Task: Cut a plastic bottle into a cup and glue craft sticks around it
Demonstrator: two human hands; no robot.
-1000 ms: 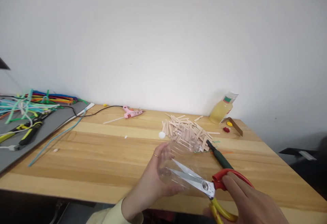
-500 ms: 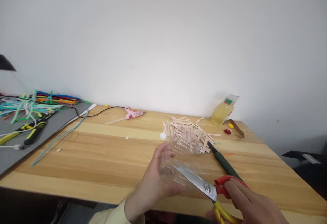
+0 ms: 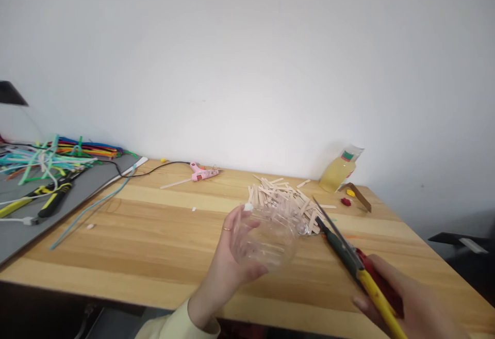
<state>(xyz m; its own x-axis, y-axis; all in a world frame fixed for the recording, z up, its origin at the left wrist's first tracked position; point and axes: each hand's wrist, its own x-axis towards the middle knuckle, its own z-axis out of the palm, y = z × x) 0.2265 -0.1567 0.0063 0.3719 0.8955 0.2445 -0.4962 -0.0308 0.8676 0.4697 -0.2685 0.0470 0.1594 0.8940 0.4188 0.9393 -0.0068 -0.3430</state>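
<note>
Here, left fingers (image 3: 255, 271) round clear container (image 3: 266, 240); right fingers (image 3: 381, 267) gripping scissors (image 3: 369, 282) near table edge (image 3: 116, 293).

a clear hollow plastic piece (image 3: 268, 238) tilts at lower centre; red-and-yellow scissors (image 3: 369, 281), blades edge-on, slant at lower right.

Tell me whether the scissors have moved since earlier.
Yes, rightward: the scissors' blades, earlier left of the dark green tool, now partly overlap it in view.
</note>
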